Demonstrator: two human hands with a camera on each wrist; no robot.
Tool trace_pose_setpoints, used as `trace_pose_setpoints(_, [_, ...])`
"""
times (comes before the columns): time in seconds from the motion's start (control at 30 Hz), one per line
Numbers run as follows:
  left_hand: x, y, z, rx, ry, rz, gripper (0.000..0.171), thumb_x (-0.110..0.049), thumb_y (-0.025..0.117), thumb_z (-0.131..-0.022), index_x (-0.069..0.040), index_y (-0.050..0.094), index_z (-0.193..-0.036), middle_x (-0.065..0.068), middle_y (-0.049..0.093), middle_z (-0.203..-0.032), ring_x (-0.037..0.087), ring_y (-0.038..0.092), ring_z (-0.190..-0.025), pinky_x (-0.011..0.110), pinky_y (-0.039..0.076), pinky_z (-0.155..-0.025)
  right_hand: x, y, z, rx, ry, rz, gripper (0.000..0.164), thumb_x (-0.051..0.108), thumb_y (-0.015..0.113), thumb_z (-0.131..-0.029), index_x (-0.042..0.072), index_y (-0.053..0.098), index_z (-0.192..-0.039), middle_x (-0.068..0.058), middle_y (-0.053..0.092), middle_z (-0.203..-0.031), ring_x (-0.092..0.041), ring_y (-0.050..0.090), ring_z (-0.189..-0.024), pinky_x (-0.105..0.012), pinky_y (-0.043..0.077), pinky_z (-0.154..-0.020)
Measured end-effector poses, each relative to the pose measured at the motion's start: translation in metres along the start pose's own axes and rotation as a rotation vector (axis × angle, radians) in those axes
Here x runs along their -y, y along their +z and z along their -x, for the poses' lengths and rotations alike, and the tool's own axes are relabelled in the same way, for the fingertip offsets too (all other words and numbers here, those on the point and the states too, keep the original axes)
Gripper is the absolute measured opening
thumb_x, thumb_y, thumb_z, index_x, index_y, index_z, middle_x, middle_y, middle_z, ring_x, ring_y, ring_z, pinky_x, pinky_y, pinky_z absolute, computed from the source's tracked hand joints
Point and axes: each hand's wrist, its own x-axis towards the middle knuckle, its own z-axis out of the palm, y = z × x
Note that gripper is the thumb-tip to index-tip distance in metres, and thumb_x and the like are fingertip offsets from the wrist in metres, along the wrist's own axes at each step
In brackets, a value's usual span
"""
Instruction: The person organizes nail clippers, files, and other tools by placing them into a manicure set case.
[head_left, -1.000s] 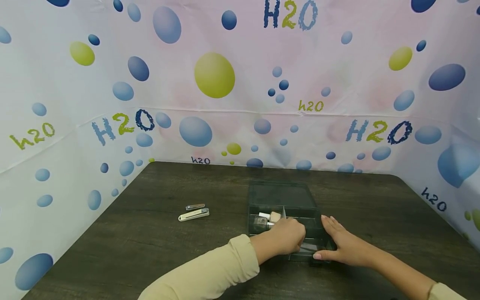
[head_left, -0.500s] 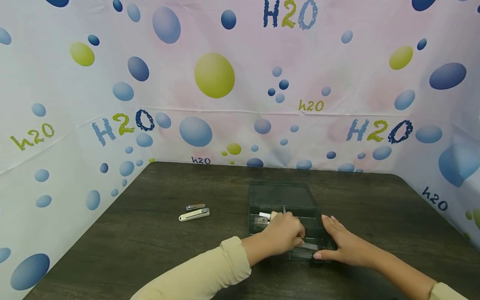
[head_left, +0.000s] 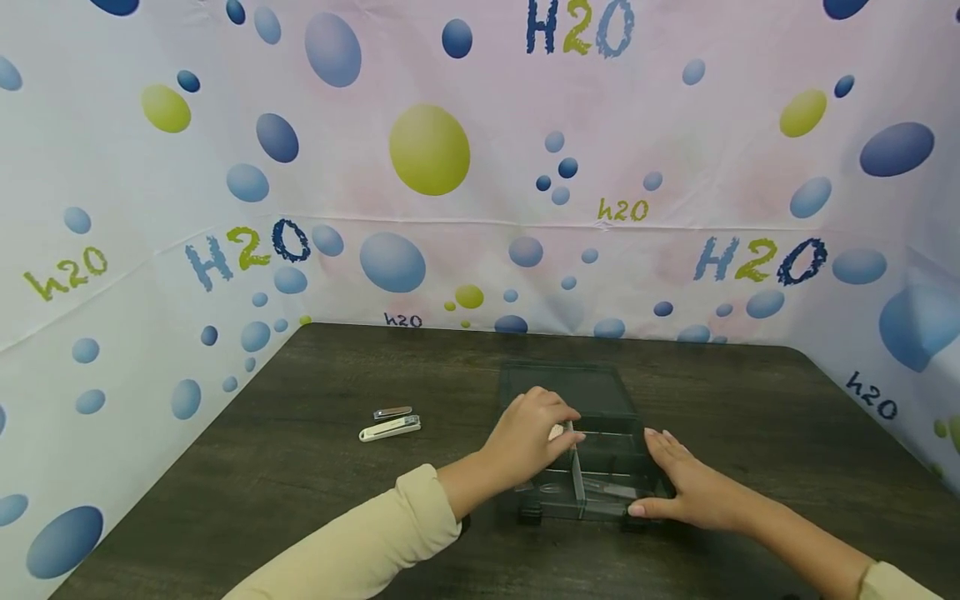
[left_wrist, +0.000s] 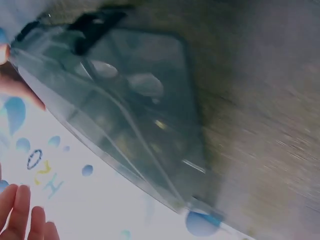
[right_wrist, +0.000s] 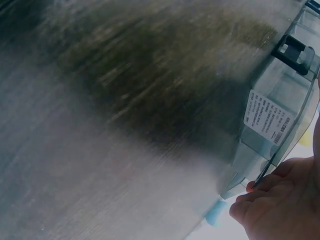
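A smoky clear divided box (head_left: 611,454) lies open on the table, lid laid back behind it. My left hand (head_left: 521,437) is over its back left compartment, thumb and index finger on either side of a small cream-coloured item (head_left: 557,431); I cannot tell whether they pinch it. The left wrist view shows that hand's fingers spread over the box. My right hand (head_left: 693,483) holds the box's right front corner, thumb at the front, fingers along the side. A light upright divider (head_left: 577,473) parts the front row. Right of it lies a slim pale strip (head_left: 611,488).
Left of the box, a white-handled nail clipper (head_left: 390,429) lies on the dark wooden table (head_left: 315,475), with a smaller nail clipper (head_left: 392,412) just behind it. A printed curtain (head_left: 480,167) hangs around the table. A barcode label (right_wrist: 268,116) is on the box's outer side.
My left hand has moved up and left from the middle of the box to its back left compartment, uncovering the front divider. My right hand has stayed on the corner.
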Motion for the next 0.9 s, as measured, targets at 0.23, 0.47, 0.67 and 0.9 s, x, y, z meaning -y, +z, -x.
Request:
trace_pose_setpoints(0.23, [0.021,-0.004,0.011,-0.133,-0.019,0.092,0.021,-0.023,0.071,-0.082,-0.009,0.07,-0.098,0.001,0.068,-0.092,0.015,0.059,-0.089,0.028,0.049,-0.081,0.0,-0.001,0.0,0.013,0.005,-0.017,0.105,0.049,0.067,-0.079,-0.011,0.01,-0.144,-0.035,0.007,-0.149,-0.056,0.004,-0.134,-0.073,0.013,-0.099])
trace_pose_setpoints(0.47, [0.041,-0.007,0.026,-0.185,-0.068,0.119,0.022,-0.02,0.073,-0.079,-0.007,0.07,-0.096,0.003,0.069,-0.092,0.018,0.06,-0.09,0.03,0.05,-0.079,0.001,-0.002,0.0,0.014,0.006,-0.018,0.106,0.049,0.067,-0.079,-0.011,0.01,-0.144,-0.035,0.008,-0.149,-0.056,0.005,-0.134,-0.073,0.013,-0.099])
trace_pose_setpoints(0.67, [0.058,-0.011,0.041,-0.179,-0.136,0.099,0.023,-0.022,0.074,-0.079,-0.007,0.07,-0.097,0.004,0.069,-0.092,0.019,0.06,-0.091,0.032,0.051,-0.079,0.0,-0.002,0.0,0.023,0.011,-0.022,0.105,0.049,0.067,-0.08,-0.01,0.009,-0.145,-0.035,0.006,-0.149,-0.056,0.004,-0.134,-0.073,0.012,-0.099])
trace_pose_setpoints(0.9, [0.075,-0.016,0.058,-0.159,-0.196,0.07,0.027,-0.021,0.075,-0.077,-0.007,0.07,-0.099,0.005,0.068,-0.093,0.02,0.059,-0.09,0.035,0.05,-0.078,0.0,-0.002,0.0,0.026,0.009,-0.029,0.105,0.048,0.067,-0.08,-0.01,0.008,-0.145,-0.035,0.005,-0.149,-0.056,0.003,-0.134,-0.073,0.012,-0.098])
